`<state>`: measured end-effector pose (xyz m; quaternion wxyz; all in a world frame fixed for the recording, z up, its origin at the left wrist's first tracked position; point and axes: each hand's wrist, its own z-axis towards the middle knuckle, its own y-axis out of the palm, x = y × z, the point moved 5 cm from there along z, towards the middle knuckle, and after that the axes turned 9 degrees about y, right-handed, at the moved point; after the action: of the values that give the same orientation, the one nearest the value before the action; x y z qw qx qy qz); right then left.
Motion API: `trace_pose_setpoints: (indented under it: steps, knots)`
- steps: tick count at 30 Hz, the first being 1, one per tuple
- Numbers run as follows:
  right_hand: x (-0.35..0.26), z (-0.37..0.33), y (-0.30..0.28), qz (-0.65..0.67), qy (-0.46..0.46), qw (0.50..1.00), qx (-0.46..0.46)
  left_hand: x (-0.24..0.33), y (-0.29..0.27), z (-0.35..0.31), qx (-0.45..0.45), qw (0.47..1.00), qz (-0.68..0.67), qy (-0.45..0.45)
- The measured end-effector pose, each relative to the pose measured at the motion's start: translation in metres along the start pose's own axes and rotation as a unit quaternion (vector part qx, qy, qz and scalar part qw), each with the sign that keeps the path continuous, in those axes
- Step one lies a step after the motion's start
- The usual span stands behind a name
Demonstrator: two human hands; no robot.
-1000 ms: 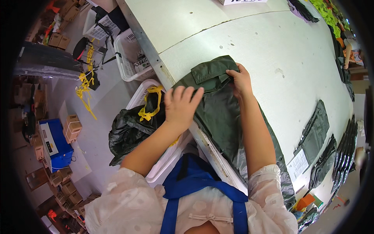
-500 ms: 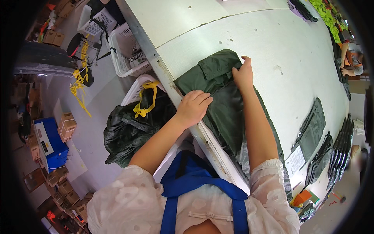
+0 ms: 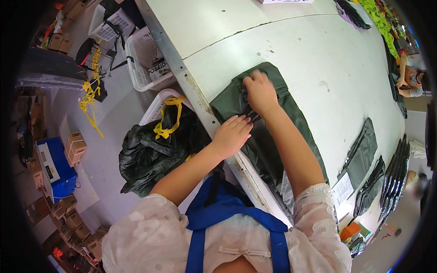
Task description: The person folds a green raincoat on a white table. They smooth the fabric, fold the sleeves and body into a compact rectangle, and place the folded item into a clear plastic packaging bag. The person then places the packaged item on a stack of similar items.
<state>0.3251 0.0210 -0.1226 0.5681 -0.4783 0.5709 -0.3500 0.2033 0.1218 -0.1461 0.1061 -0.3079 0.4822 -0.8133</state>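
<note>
A dark green garment [image 3: 226, 103] of thin, slightly shiny cloth lies folded at the table's left edge, its far end turned over into a flap. My left hand [image 3: 232, 136] rests flat on its near-left part, fingers stretched together and pointing right. On top of the far fold is my right hand [image 3: 261, 93], knuckles up and fingers bent down toward the cloth. Motion smears those fingers, so whether they pinch the fabric cannot be made out. The garment's lower part runs toward me beneath my right forearm.
The white table [image 3: 309, 59] has a metal edge [image 3: 195, 91]. Left of it, dark crumpled cloth [image 3: 150, 154] with a yellow strap [image 3: 166, 132] overflows a white basket [image 3: 157, 107]. Folded dark garments [image 3: 364, 145] lie at right. A co-worker [image 3: 412, 77] is at far right.
My right hand has moved left from the garment's right edge onto its far fold. The flap's right side lies flatter. My left hand has shifted slightly right, its fingers straighter.
</note>
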Motion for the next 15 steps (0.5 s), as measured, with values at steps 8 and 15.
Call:
trace_pose_setpoints:
  steps: [8, 15]
  knots:
    - [-0.018, 0.046, 0.016, -0.223, -0.17, 0.953, -0.114, 0.002, 0.002, -0.002, -0.001, 1.0, 0.021, -0.008]
    - [-0.033, 0.007, -0.023, -0.165, -0.262, 0.945, -0.107, 0.163, 0.018, 0.04, -0.005, 0.938, -0.308, 0.161]
